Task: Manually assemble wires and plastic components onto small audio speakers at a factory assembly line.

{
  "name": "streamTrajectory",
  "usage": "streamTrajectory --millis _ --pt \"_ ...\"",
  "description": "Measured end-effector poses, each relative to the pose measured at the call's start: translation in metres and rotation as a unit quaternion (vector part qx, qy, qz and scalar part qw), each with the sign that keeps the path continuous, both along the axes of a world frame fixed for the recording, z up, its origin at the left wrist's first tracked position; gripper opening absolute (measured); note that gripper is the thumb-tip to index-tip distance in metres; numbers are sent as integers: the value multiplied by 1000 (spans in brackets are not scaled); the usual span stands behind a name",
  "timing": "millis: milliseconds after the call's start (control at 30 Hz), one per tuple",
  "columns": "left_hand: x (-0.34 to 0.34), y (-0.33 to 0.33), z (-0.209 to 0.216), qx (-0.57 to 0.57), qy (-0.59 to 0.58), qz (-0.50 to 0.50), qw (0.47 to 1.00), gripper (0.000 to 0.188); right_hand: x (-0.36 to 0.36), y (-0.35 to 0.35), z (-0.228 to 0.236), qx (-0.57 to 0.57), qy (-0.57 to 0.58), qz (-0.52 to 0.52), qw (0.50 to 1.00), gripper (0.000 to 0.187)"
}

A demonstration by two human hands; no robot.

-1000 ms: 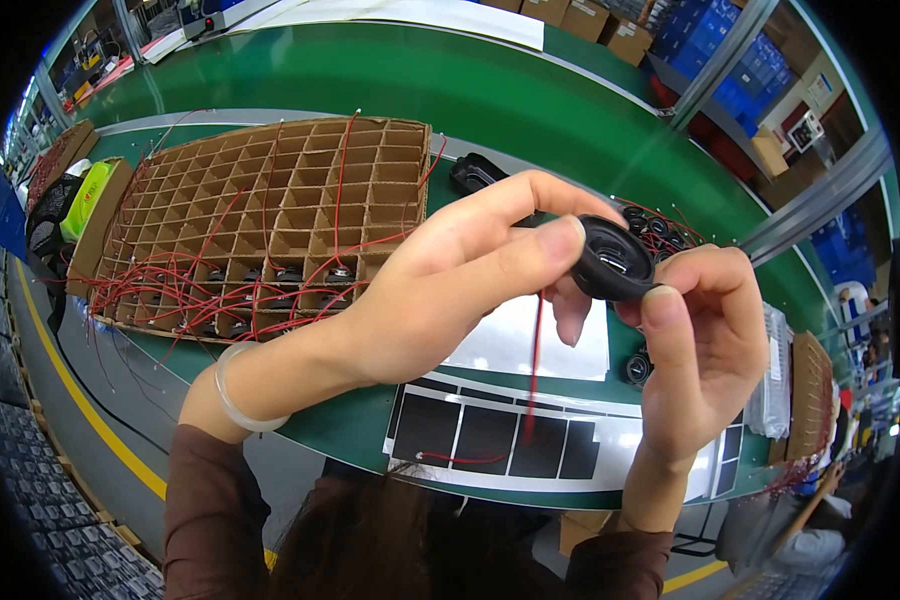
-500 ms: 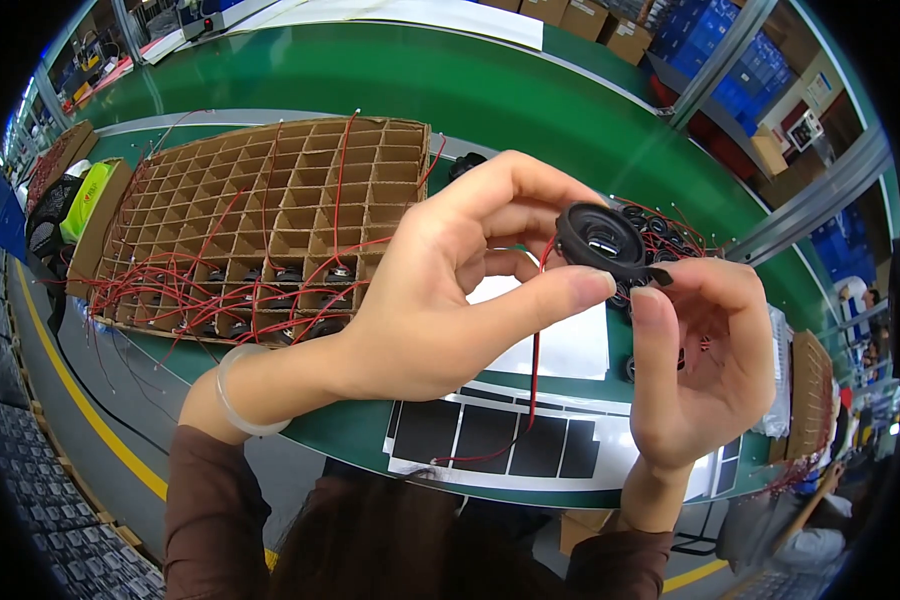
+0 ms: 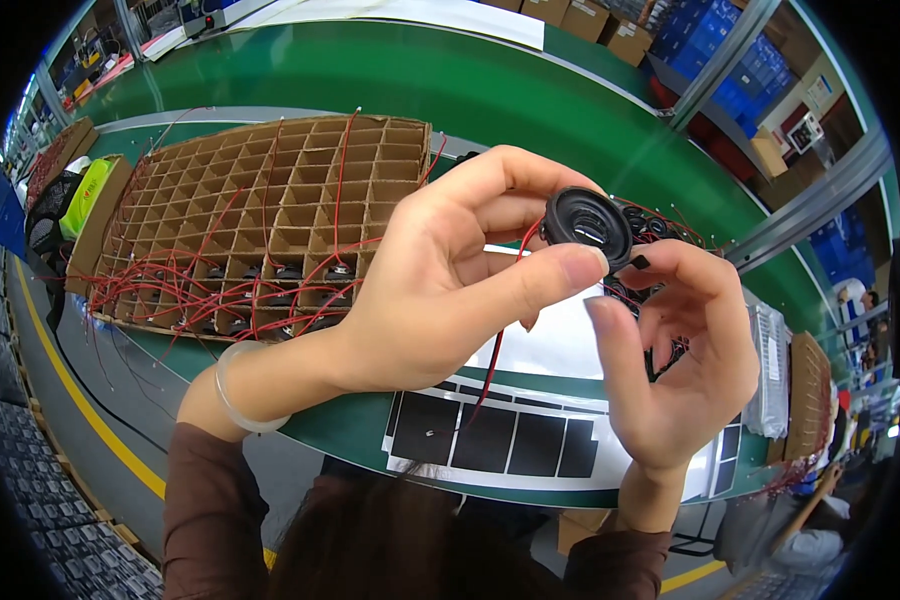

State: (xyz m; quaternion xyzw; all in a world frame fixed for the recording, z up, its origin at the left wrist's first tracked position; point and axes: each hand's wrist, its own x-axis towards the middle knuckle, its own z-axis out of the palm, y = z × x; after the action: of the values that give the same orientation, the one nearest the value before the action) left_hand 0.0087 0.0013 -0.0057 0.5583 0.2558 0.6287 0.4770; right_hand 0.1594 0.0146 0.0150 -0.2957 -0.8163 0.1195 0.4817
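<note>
A cardboard box (image 3: 295, 241) of square compartments lies on the green bench beyond the left forearm, and a white sheet (image 3: 536, 445) with black panels lies below the hands. The left hand (image 3: 440, 285) pinches the speaker (image 3: 590, 225) between thumb and fingers, above the bench. The right hand (image 3: 670, 405) is half curled, thumb apart from index finger. The speaker is round and matt black, with a raised rim, concentric rings and a glossy centre. A thin red-and-black wire (image 3: 491, 365) hangs from it. A tiny black piece (image 3: 640, 262) sits at the right index fingertip.
</note>
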Motion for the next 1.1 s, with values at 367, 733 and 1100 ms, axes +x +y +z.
streamTrajectory --millis 367,733,1100 --pt "-3 3 -1 -35 -32 -77 996 45 8 9 4 114 -91 -193 970 29" --pt "0 1 -2 -55 -5 -100 994 49 8 4 3 -101 83 84 988 14" --pt "3 -2 0 -68 -25 -108 992 50 4 4 2 -132 133 124 974 6"
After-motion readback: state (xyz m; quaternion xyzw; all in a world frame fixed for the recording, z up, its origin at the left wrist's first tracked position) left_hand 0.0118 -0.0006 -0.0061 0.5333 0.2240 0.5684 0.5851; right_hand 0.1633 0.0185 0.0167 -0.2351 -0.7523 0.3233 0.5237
